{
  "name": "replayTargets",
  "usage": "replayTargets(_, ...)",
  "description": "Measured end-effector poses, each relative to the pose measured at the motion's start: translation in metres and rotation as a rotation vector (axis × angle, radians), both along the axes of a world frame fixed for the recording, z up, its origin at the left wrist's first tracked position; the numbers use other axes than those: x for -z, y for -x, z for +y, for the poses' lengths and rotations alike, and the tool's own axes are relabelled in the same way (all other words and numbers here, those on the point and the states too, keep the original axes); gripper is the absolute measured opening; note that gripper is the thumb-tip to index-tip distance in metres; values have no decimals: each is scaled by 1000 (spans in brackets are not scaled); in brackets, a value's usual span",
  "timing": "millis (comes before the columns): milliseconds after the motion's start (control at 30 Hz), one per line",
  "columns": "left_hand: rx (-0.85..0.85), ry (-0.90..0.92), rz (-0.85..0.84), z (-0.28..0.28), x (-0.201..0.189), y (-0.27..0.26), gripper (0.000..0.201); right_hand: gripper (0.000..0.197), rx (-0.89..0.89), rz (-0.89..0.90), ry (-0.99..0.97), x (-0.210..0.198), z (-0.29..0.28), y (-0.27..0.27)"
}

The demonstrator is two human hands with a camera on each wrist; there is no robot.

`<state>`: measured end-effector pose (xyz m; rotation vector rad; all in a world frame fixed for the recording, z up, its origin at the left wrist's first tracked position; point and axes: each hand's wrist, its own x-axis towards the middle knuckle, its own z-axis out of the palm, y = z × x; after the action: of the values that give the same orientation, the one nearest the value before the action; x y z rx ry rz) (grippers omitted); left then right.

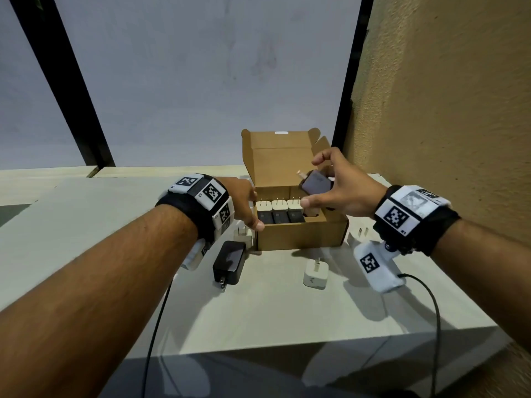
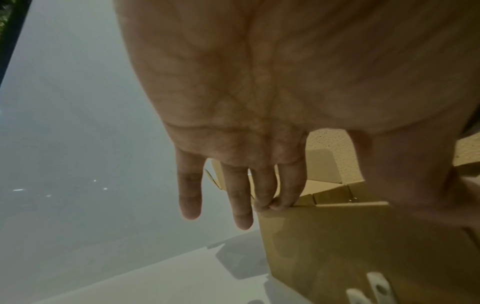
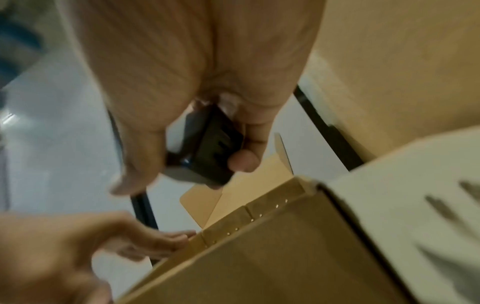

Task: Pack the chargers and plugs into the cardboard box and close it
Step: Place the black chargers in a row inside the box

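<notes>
The open cardboard box stands mid-table with its lid upright. Inside, a row of white plugs stands behind a row of black chargers. My right hand hovers above the box's back right, gripping a black charger between thumb and fingers; the same black charger shows in the right wrist view. My left hand lies with straight fingers along the box's left wall, fingertips touching its rim and thumb against the front corner. Outside lie a black charger and a white plug.
Another white plug sits beside the box's left front corner under my left wrist, and prongs of one more show at the box's right. A tan wall stands close on the right. The table's front edge is near me.
</notes>
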<state>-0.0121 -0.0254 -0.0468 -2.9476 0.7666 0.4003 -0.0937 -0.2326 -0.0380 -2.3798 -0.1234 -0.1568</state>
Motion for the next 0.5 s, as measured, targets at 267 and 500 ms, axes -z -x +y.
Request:
replayTargets(267, -9, 13, 7, 2, 4, -4, 93, 84, 183, -17, -14, 18, 4, -12)
replayTargets(500, 2, 13, 9, 3, 4, -6, 93, 71, 240, -57, 104, 20, 2, -16)
